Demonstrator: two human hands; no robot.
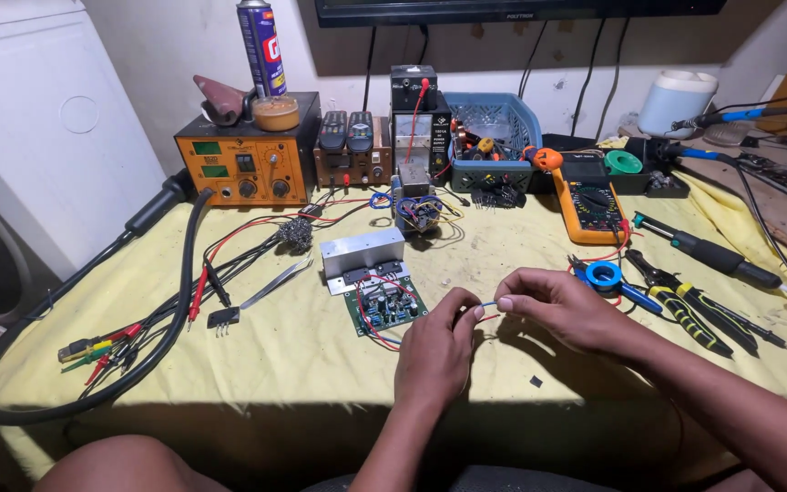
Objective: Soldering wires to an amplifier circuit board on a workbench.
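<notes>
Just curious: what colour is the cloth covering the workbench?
Pale yellow cloth, seen best in the head view.

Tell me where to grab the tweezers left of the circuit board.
Grip the tweezers at mid-length, across their narrow width, coming from above. They lie flat on the yellow cloth, slanting from lower left to upper right, with bare cloth along both long sides. I would avoid the upper end, which lies near the wire-wool ball.

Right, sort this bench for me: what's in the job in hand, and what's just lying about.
In hand:
- left hand and right hand, pinching a thin blue wire between them
- green circuit board with red leads, next to the left hand

Lying about:
- yellow multimeter
- tweezers
- orange bench unit
- pliers
- spray can
</notes>
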